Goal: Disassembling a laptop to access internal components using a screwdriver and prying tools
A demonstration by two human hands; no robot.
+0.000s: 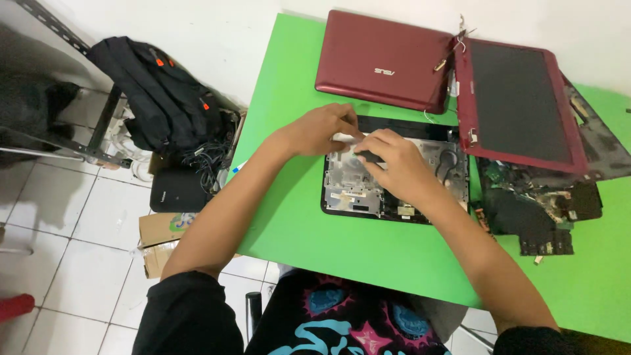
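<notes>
An opened black laptop base (348, 190) with a bare silvery metal inner frame lies on the green table (289, 217). Both my hands are over its upper middle. My left hand (322, 128) pinches a small pale part at the frame's top edge. My right hand (394, 164) rests on the frame next to it, its fingers closed on a small dark piece. What lies under the fingers is hidden.
A dark red laptop lid (381, 59) lies behind the base. A red-framed screen panel (519, 102) sits at the right, over a dark circuit board (539, 210). Left of the table, on the tiled floor, are a black backpack (158, 92), cables and cardboard boxes (161, 236).
</notes>
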